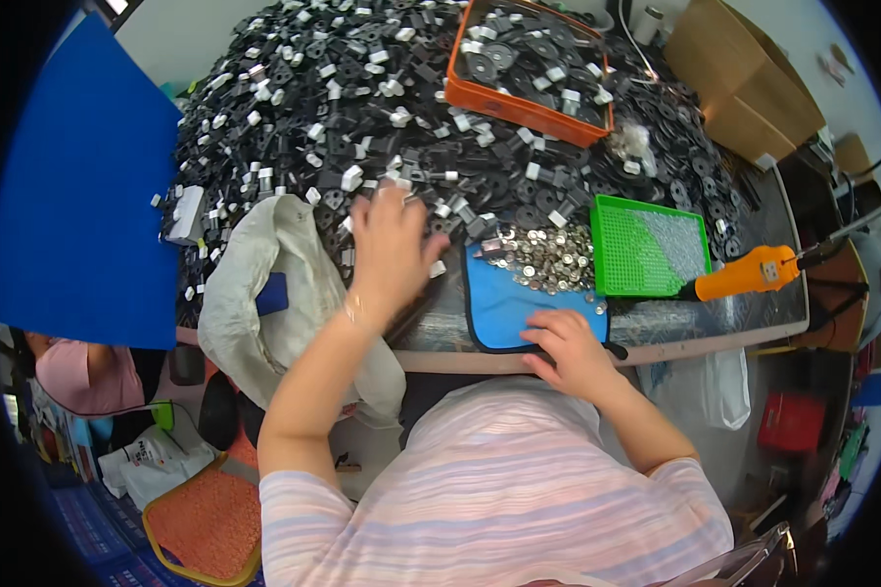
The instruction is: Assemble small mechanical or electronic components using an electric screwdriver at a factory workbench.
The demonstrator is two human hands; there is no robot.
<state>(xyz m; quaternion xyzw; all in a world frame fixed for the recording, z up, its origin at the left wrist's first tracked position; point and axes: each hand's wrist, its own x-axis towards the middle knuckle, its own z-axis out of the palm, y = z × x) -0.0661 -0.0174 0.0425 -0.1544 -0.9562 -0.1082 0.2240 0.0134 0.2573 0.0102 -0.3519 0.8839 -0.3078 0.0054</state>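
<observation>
My left hand (392, 249) reaches over the near edge of a big heap of black plastic parts (294, 108) with white and silvery blocks among them. Its fingers are spread and slightly blurred, and I see nothing held in them. My right hand (570, 354) rests at the front of a blue mat (499, 318) with dark edging, fingers stretched out and empty. Small round metal pieces (548, 256) lie piled on the mat's far half, beyond that hand. One dark part (489, 249) sits at the left of this metal pile.
A green tray (626, 284) of small pale pieces stands right of the mat, beside an orange power screwdriver (749, 274). An orange crate (529, 115) of black parts sits on the heap. A whitish cloth bag (230, 264) hangs over the table edge at left. A cardboard box (744, 88) stands far right.
</observation>
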